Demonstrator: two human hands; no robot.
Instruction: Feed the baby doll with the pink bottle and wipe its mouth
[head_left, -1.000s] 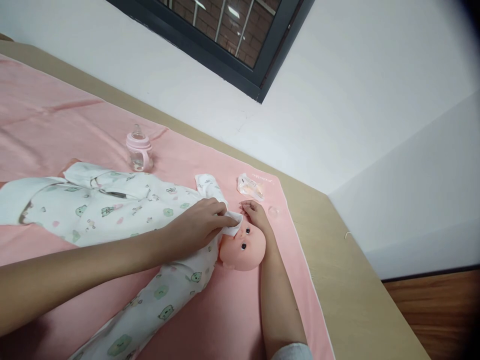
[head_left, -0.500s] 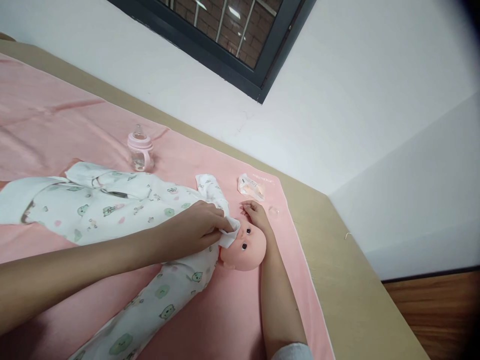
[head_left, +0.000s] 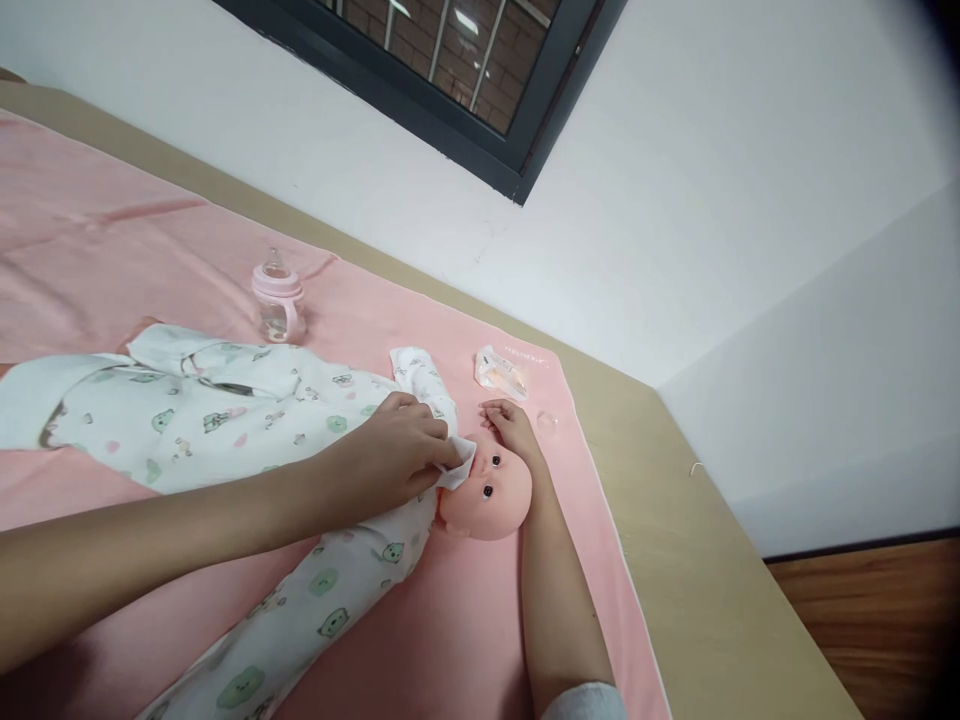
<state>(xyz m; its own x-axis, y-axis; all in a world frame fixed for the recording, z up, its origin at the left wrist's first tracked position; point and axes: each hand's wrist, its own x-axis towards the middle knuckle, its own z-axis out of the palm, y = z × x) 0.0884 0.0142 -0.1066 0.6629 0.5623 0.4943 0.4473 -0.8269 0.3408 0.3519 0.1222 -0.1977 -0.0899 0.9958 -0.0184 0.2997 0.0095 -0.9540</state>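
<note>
A baby doll [head_left: 491, 505] lies on its back in a white sleepsuit [head_left: 247, 400] printed with green and pink figures. Pinched in my left hand [head_left: 405, 445] is a white wipe [head_left: 459, 466], held at the doll's chin and mouth. Part of the wipe is hidden under my fingers. My right hand [head_left: 511, 428] rests on the far side of the doll's head, fingers loosely extended and holding nothing. Its forearm runs along the top of the head. Close by that hand are a small clear packet [head_left: 500, 373] and a small clear round piece [head_left: 547, 421].
A pink baby bottle [head_left: 278, 300] with a handle stands on the pink blanket [head_left: 480, 620], beyond the doll's body. Blanket and doll lie on a pale wooden table [head_left: 697, 580]. A white wall with a dark-framed window [head_left: 517, 160] rises behind.
My left hand and the wipe have shifted slightly toward the doll's body, showing more of its mouth. The right hand stays where it was.
</note>
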